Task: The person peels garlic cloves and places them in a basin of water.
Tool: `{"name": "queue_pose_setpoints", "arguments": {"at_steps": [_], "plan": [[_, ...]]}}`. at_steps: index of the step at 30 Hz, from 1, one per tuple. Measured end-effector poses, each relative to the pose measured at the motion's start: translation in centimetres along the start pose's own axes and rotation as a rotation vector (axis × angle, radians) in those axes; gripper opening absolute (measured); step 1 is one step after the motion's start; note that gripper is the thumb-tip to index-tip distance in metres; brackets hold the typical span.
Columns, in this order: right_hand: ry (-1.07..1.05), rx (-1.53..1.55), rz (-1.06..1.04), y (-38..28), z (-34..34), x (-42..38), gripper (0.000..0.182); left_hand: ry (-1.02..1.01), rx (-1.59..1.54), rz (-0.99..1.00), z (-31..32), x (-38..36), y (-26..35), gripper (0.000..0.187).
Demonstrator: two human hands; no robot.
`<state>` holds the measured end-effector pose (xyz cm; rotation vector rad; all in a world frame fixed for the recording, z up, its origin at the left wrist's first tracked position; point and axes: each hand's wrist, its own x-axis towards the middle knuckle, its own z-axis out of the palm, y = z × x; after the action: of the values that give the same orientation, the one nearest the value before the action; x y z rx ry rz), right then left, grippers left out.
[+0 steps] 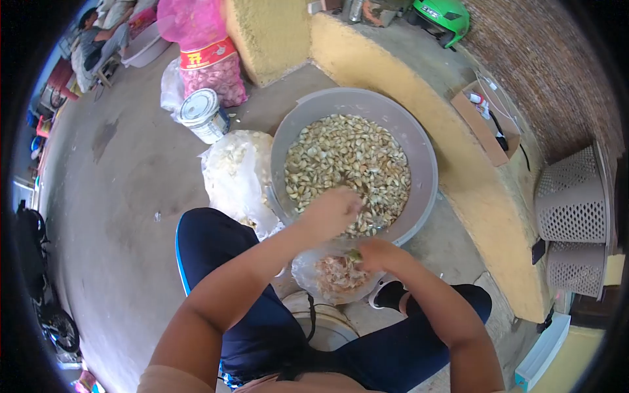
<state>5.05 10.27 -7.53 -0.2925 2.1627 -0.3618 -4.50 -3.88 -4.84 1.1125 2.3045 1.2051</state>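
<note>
A wide grey tub (424, 150) holds many garlic cloves (354, 154) in a loose layer. Over the near part of the cloves is my left hand (333, 211), its fingers curled inward; what they hold, if anything, is hidden. My right hand (377, 255) is at the tub's near rim, fingers closed around a small greenish thing (354, 255) too small to name. Just below it, a clear plastic bag (308, 272) contains papery, brownish peels (339, 275). Left of the tub stands a white plastic bag (229, 177) with pale cloves inside.
A lidded bucket (202, 114) and a pink mesh sack (213, 78) stand at the upper left. A yellow ledge (458, 190) curves along the right, bearing a cardboard box (481, 124) and a green helmet (442, 16). Another person (98, 39) sits far off beside a basin (145, 49).
</note>
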Motion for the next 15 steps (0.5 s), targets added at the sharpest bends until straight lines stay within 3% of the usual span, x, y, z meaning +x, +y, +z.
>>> {"name": "queue_pose_setpoints", "arguments": {"at_steps": [5,8,10,15], "plan": [[0.353,0.407,0.24,2.9,1.1,-8.5,0.034,-0.035,0.13,-0.248,2.4,1.6,-5.0,0.014],[0.488,0.449,0.3,4.7,0.3,-10.6,0.028,-0.06,0.106,-0.351,5.8,2.4,-8.6,0.015],[0.514,0.513,0.306,4.9,-0.9,-11.6,0.024,-0.075,-0.072,-0.489,9.7,2.5,-11.9,0.019],[0.514,0.407,0.247,7.6,-0.4,-11.5,0.02,-0.214,-0.157,-0.504,17.3,2.6,-14.0,0.021]]}}
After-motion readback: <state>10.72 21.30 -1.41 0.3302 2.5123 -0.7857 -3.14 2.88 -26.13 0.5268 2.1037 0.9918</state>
